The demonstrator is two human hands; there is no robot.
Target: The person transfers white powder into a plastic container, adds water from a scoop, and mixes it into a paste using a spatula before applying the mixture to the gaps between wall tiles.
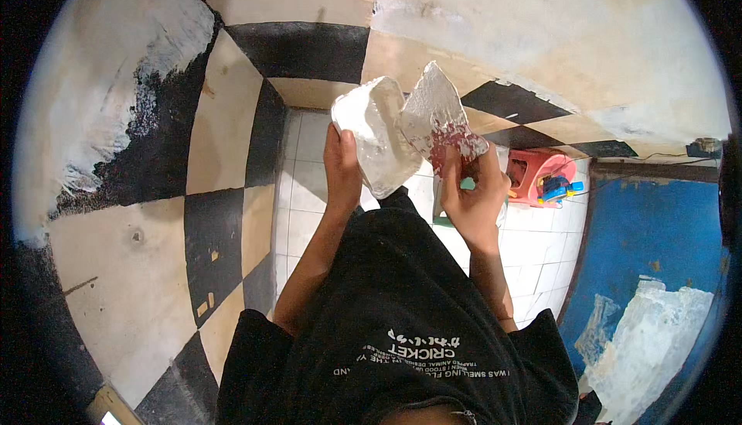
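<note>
My left hand (342, 162) grips a square-sided white container (375, 123) coated with pale paste, tilted in front of me. My right hand (473, 201) holds a flat, irregular piece (433, 104), pointed at the top, smeared with white paste over a reddish surface, just beside the container's right side. The fingers of both hands are wrapped or pinched on these things, above my dark shirt.
Checkered walls (212, 139) with rough white patches surround me. Below lie white floor tiles (541, 247), a pink plastic stool (525, 174) with blue-and-yellow items (560, 189), and a green object (442, 212) partly hidden. A blue door (649, 232) with white smears stands at right.
</note>
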